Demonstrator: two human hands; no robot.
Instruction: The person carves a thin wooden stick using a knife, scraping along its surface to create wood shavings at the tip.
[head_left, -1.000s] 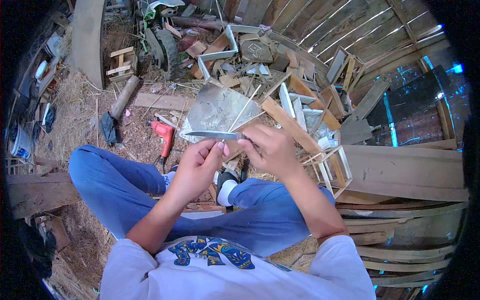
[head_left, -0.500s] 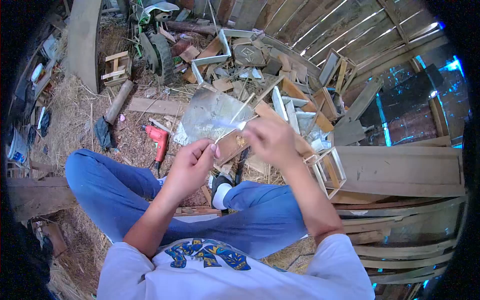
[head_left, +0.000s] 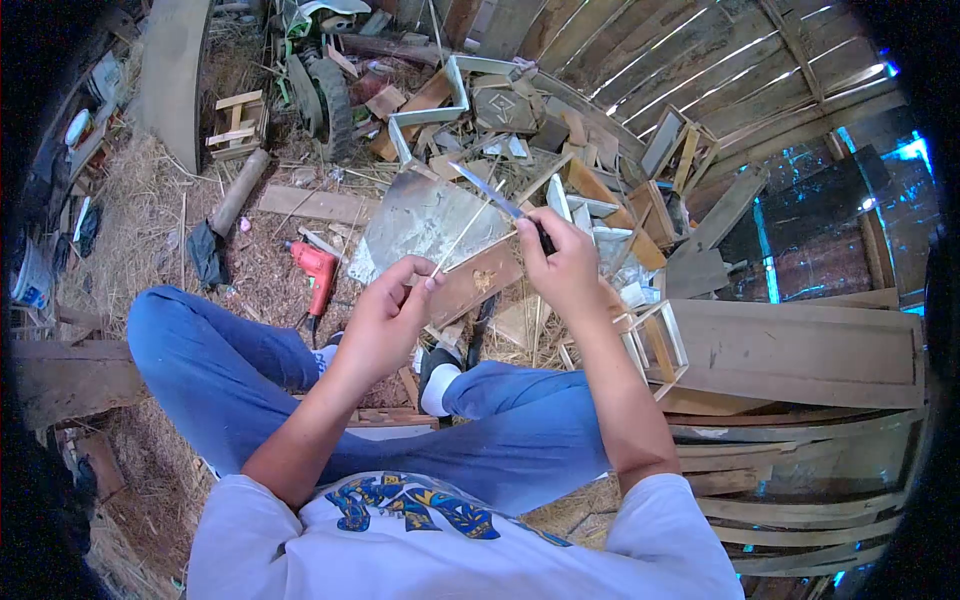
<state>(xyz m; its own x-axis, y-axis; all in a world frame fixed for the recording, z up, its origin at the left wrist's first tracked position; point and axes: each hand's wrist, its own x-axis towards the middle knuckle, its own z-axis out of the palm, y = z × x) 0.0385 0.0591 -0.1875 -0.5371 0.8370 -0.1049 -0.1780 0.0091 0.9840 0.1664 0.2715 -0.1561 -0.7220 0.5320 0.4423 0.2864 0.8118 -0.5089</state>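
Note:
A thin pale wooden stick (head_left: 466, 232) is pinched at its lower end between the thumb and fingers of my left hand (head_left: 391, 312), and it slants up and to the right. My right hand (head_left: 562, 262) is wrapped round the dark handle of a knife (head_left: 487, 189), whose blade points up and left above the stick. Behind the stick lies a grey sheet (head_left: 415, 222) on the floor, with a brown wooden board (head_left: 476, 284) just below it.
A red power drill (head_left: 317, 272) rests on wood chips left of the grey sheet. Scrap wood and white frames (head_left: 458, 90) are piled beyond. A small wooden frame (head_left: 662, 345) stands at the right, near large panels (head_left: 790, 345). A round log (head_left: 240, 192) lies at the left.
The knife has swung from lying level over my left hand to pointing up and left. My right hand has moved right, away from my left hand. The stick now shows at full length.

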